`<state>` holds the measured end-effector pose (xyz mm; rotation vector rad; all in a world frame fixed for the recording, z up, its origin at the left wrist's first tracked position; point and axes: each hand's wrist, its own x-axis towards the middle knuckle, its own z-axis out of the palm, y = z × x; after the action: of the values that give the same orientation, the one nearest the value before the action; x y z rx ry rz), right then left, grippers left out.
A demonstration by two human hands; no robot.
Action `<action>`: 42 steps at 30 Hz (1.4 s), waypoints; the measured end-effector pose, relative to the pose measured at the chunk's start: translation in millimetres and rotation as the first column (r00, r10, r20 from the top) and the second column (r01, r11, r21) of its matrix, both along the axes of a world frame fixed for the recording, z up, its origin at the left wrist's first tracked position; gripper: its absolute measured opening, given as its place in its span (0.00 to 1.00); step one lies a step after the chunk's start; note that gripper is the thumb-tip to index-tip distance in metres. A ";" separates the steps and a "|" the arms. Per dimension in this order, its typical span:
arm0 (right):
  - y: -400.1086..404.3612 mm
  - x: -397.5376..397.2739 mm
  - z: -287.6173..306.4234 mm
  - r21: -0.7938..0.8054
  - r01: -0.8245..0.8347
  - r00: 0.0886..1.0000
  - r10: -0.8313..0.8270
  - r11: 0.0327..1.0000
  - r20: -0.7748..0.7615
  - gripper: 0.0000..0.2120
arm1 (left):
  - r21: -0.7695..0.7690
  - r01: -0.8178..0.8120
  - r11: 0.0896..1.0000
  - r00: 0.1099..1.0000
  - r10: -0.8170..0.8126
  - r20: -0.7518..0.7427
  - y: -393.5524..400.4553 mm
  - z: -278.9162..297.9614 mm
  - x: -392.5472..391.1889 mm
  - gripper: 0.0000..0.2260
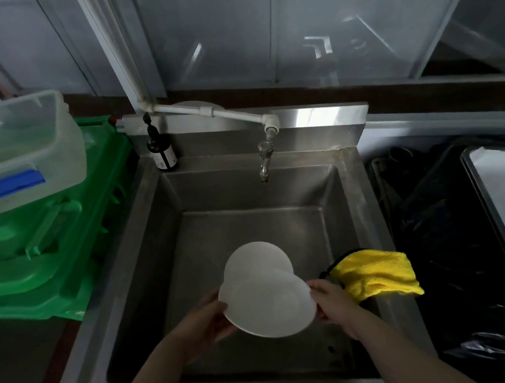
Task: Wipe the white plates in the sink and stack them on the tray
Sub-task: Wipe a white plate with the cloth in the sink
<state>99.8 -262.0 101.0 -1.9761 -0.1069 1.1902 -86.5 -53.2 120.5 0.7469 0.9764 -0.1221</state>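
Over the steel sink (146,269) I hold a white plate (267,305) by its two sides. My left hand (203,324) grips the left rim and my right hand (331,301) grips the right rim. A second white plate (255,257) lies on the sink floor just beyond, partly covered by the held one. A yellow cloth (379,272) is draped over the sink's right rim, next to my right hand. The metal tray (488,211) sits at the far right with a white surface inside.
A tap (265,160) hangs over the back of the sink and a dark pump bottle (160,150) stands at its back left corner. Green crates (44,251) with a clear plastic box (11,152) on top fill the left. Black bags (442,230) lie between sink and tray.
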 end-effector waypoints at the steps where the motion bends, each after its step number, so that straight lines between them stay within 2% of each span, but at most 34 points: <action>1: -0.6 1.9 -2.7 0.000 -0.011 1.000 0.011 1.000 0.017 0.10 | 0.000 0.019 1.000 0.999 -0.019 0.028 -2.8 3.1 -0.9 0.17; 5: -3.3 11.9 -15.0 -0.059 -0.064 0.995 0.068 0.996 0.072 0.10 | 0.065 0.011 0.998 0.998 -0.015 0.063 -12.7 6.0 -2.6 0.23; 7: -8.3 20.7 -22.3 -0.134 -0.141 0.962 0.167 0.981 0.215 0.09 | 0.110 -0.016 0.994 0.999 0.011 0.045 -14.3 3.1 -3.2 0.27; 8: -12.0 25.9 -24.5 -0.193 -0.197 0.913 0.252 0.961 0.322 0.09 | 0.133 -0.033 0.991 0.999 0.028 0.042 -14.1 2.4 -3.6 0.27; 10: -19.4 36.8 -27.2 -0.351 -0.308 0.731 0.456 0.884 0.507 0.11 | 0.172 -0.058 0.983 0.998 0.051 0.047 -12.4 0.6 -5.0 0.28; 12: -23.6 46.4 -27.1 -0.558 -0.389 0.456 0.679 0.734 0.575 0.15 | 0.199 -0.075 0.977 0.996 0.064 0.060 -10.8 2.7 -6.3 0.29; 14: -24.3 54.9 -27.1 -0.756 -0.410 0.188 0.859 0.510 0.477 0.19 | 0.222 -0.091 0.971 0.995 0.077 0.071 -9.0 3.8 -7.9 0.30; 15: -23.9 58.6 -26.7 -0.824 -0.398 0.090 0.911 0.403 0.402 0.22 | 0.232 -0.101 0.967 0.993 0.086 0.077 -7.9 3.9 -9.0 0.30; 16: -22.9 61.9 -27.1 -0.872 -0.382 0.019 0.947 0.305 0.322 0.24 | 0.242 -0.114 0.964 0.992 0.097 0.083 -7.6 5.2 -10.0 0.29; 18: -19.7 67.2 -28.3 -0.923 -0.342 -0.049 0.977 0.178 0.207 0.26 | 0.261 -0.139 0.955 0.989 0.119 0.092 -6.8 8.3 -12.5 0.30; 20: -14.2 72.8 -33.0 -0.956 -0.275 -0.068 0.990 0.098 0.121 0.28 | 0.279 -0.160 0.947 0.985 0.135 0.108 -6.8 12.9 -15.0 0.30; 24: -8.3 79.5 -40.2 -0.982 -0.187 -0.016 1.000 -0.021 -0.019 0.34 | 0.304 -0.160 0.939 0.983 0.122 0.139 -8.0 20.8 -22.7 0.28; 27: -10.5 83.0 -41.5 -0.980 -0.177 -0.057 0.995 -0.086 -0.077 0.30 | 0.308 -0.158 0.938 0.983 0.121 0.136 -6.7 24.3 -30.2 0.31; 31: -11.4 77.3 -39.2 -0.969 -0.206 -0.094 0.989 -0.135 -0.118 0.25 | 0.328 -0.190 0.925 0.977 0.147 0.152 -6.6 26.8 -34.6 0.30; 35: -15.9 70.8 -32.8 -0.967 -0.237 -0.095 0.993 -0.089 -0.068 0.17 | 0.300 -0.201 0.933 0.972 0.152 0.179 -5.3 30.9 -36.6 0.28; 39: -14.5 65.9 -22.5 -0.963 -0.268 -0.048 0.999 -0.031 -0.019 0.15 | 0.269 -0.221 0.937 0.962 0.165 0.216 -5.1 29.2 -40.0 0.30; 42: -10.0 61.9 -4.8 -0.948 -0.307 0.015 0.996 0.088 0.088 0.17 | 0.256 -0.211 0.943 0.957 0.146 0.250 -6.5 31.9 -38.8 0.35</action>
<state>161.7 -272.0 96.1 -3.3068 -1.8276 0.7210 -125.3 -59.7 152.4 0.9051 0.8451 0.2635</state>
